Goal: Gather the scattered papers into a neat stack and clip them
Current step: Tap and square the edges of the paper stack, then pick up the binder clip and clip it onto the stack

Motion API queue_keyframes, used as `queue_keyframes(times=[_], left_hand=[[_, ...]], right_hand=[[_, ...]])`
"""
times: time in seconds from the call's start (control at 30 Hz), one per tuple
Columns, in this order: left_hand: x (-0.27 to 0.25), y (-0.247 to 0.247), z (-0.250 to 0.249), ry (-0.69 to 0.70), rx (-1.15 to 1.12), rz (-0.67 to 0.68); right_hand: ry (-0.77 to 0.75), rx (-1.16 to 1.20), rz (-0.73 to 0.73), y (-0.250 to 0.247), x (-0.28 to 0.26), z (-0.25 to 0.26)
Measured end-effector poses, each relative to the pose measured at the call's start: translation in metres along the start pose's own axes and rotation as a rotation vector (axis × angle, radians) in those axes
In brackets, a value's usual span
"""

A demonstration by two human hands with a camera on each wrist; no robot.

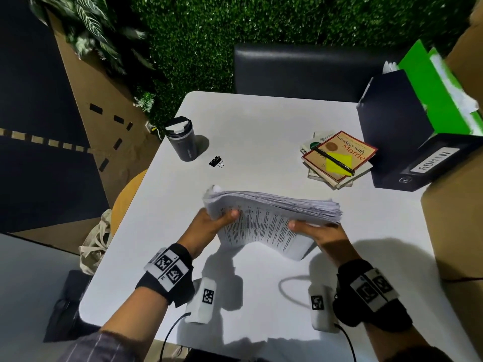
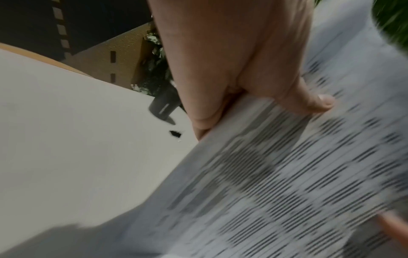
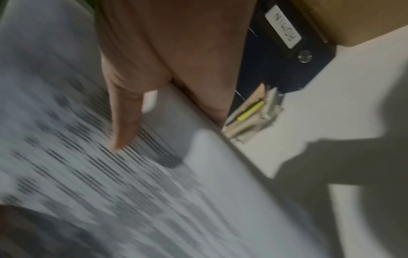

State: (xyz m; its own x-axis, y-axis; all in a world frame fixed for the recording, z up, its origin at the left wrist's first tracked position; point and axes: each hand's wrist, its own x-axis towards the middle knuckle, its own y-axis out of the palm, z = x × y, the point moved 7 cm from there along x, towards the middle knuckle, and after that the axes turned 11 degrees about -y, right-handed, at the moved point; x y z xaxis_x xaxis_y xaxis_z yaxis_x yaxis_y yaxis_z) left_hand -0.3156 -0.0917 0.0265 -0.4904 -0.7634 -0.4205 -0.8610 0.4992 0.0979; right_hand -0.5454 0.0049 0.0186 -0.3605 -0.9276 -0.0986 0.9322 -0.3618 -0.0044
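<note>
Because the sheets are loose and thin, we judge the stack of papers (image 1: 271,220) to be floppy, fairly heavy as a bundle and quick to slide apart, so it wants support at both short ends. On the left, the binder clip (image 1: 216,161) lies untouched on the white table (image 1: 261,121), well apart from the stack and near the dark tumbler (image 1: 181,139). Our left hand (image 1: 209,224) grips the stack's left end, thumb on the printed top sheet and fingers underneath. The stack hangs tilted above the table, its far edges ragged and its middle sagging. Our right hand (image 1: 317,232) grips the right end the same way, though the fingers below are hidden, so we can only suppose they curl under. Both wrist views are blurred.
</note>
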Motion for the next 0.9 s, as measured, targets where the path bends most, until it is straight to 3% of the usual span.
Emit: queue_keyframes(times=[0.13, 0.33, 0.47, 0.6, 0.67, 0.77, 0.9], left_hand=[[0.001, -0.003, 0.014, -0.079, 0.074, -0.049], [0.003, -0.023, -0.015, 0.001, 0.122, -0.19], [0.022, -0.055, 0.027, -0.179, -0.021, -0.276], [0.045, -0.075, 0.074, -0.362, -0.042, -0.335], [0.052, -0.075, 0.085, -0.389, -0.035, -0.32], [0.062, -0.07, 0.097, -0.408, -0.018, -0.262], [0.072, -0.072, 0.107, -0.44, 0.018, -0.26]], right_hand=[[0.02, 0.026, -0.001, 0.006, 0.002, -0.005], [0.173, 0.023, 0.149, 0.02, 0.012, -0.027], [0.382, 0.088, 0.183, 0.043, 0.002, -0.062], [0.411, 0.031, 0.259, 0.06, -0.002, -0.092], [0.46, 0.007, 0.264, 0.065, -0.002, -0.107], [0.472, -0.214, 0.277, 0.054, 0.005, -0.113], [0.379, -0.905, 0.296, 0.015, 0.049, -0.098]])
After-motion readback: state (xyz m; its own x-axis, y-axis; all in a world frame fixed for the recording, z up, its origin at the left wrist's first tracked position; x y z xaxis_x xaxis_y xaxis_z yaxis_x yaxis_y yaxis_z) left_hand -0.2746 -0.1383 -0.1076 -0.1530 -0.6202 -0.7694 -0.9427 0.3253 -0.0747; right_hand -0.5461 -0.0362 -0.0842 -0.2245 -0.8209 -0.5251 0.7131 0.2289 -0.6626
